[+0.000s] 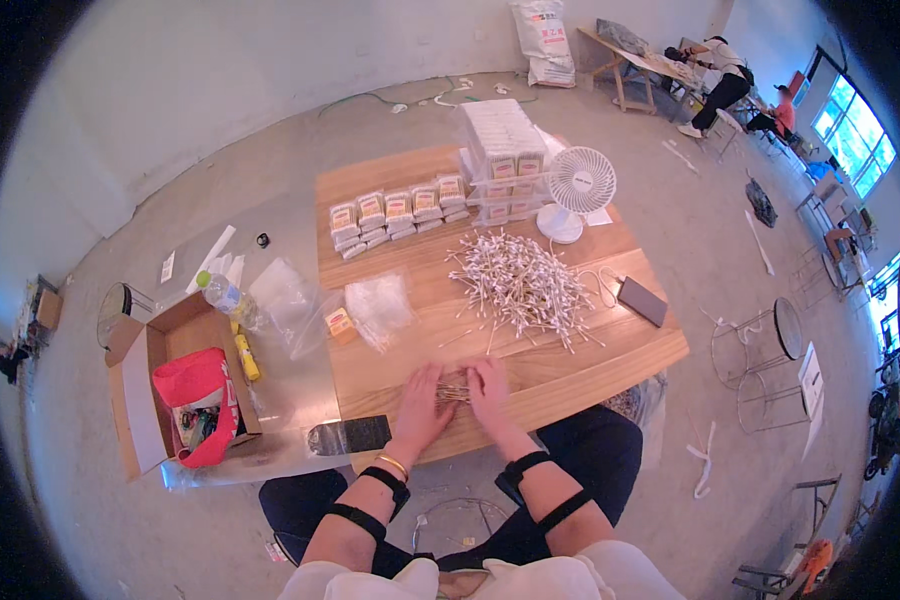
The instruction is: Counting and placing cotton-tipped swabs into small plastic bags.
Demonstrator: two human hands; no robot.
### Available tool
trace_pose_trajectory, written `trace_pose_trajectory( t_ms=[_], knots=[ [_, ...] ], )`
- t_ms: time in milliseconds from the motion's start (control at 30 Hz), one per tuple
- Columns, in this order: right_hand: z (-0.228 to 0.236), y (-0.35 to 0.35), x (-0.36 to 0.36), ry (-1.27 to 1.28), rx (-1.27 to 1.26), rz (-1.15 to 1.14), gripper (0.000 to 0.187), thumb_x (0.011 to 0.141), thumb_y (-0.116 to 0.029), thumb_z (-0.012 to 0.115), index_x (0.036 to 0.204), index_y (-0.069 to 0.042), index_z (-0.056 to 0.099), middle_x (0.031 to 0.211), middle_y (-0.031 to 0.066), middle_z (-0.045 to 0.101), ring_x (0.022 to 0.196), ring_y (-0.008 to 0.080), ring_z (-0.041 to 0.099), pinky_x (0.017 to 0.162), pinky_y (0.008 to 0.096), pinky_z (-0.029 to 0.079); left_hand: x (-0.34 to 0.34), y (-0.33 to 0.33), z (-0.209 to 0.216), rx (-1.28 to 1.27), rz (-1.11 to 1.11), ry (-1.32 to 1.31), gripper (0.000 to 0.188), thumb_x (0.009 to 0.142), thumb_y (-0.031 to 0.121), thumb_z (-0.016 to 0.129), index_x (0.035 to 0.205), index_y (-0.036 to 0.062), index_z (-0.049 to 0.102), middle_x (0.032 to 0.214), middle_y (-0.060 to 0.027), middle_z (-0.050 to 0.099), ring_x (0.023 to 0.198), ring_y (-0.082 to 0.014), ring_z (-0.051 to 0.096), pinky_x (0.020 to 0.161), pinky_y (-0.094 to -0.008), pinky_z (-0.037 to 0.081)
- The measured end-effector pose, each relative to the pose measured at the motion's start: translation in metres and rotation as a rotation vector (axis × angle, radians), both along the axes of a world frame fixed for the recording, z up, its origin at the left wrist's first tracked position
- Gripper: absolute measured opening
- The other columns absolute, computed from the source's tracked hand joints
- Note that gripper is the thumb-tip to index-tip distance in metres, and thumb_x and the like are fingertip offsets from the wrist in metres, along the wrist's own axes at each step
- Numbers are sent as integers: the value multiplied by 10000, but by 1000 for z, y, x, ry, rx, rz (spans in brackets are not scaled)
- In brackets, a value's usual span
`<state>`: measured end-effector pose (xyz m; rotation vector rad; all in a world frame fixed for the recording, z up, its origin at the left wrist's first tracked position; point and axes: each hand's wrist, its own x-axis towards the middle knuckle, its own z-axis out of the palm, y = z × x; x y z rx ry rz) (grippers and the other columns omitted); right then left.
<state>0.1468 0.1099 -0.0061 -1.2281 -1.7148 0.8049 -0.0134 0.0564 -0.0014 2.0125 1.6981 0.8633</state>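
Observation:
Near the front edge of the wooden table (610, 375), a small bundle of cotton swabs (454, 387) lies between my two hands. My left hand (423, 405) closes on its left side and my right hand (487, 395) on its right side. Beyond them spreads a large loose pile of cotton swabs (520, 285), with some strays around its edge. Left of the pile lie clear plastic bags (378, 308) and a small stack of orange-and-white cards (339, 322). Along the far left, several packed bags of swabs (398, 208) stand in a row.
A tall stack of packed swabs (500, 135), a white fan (582, 185) and a dark power bank (642, 301) stand or lie farther back and right. At left are an open cardboard box (185, 320) with a red bag (205, 400), a bottle (220, 293) and a black flat object (350, 436).

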Motion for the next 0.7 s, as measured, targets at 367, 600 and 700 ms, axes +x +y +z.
trace_pose_trajectory(
  t_ms=[367, 600, 700],
  knots=[
    [-6, 17, -40, 5, 51, -35, 186, 961, -93, 594, 1124, -42, 666, 1111, 169, 631, 1068, 367, 590, 967, 453, 471, -1, -10, -11, -38, -17, 162, 739, 912, 238, 714, 1521, -9, 378, 1546, -216, 440, 1466, -396, 380, 1249, -542, 241],
    [12, 62, -1, -497, 240, -43, 162, 895, -102, 670, 1048, -110, 725, 1240, 160, 605, 1189, 371, 541, 1033, 527, 415, 4, -17, -8, -52, 16, 443, 744, 1019, 424, 532, 1593, 4, 315, 1651, -175, 336, 1556, -335, 261, 1277, -558, 142],
    [-2, 66, -1, -629, 306, 2, 204, 868, -144, 721, 1070, -121, 699, 1139, 141, 610, 1149, 356, 549, 993, 501, 434, 9, -14, -2, -50, 20, 431, 732, 1019, 420, 530, 1590, 8, 328, 1660, -172, 324, 1561, -327, 254, 1279, -556, 142]
  ],
)
